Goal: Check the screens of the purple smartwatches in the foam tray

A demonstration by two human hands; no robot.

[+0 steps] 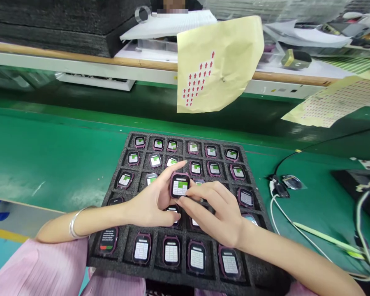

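Observation:
Both of my hands meet above a black foam tray whose compartments hold several purple-framed smartwatch bodies with lit screens. My left hand has its fingers round a purple smartwatch, which faces up and shows a white grid with green cells. From the right, my right hand pinches the lower right edge of the same watch with its fingertips. A watch at the tray's lower left shows text on black with red and green at the bottom.
The tray rests on a green table. Cables with a small black connector and a green stick lie at right. Above, a shelf edge carries black foam and a hanging yellow sticker sheet.

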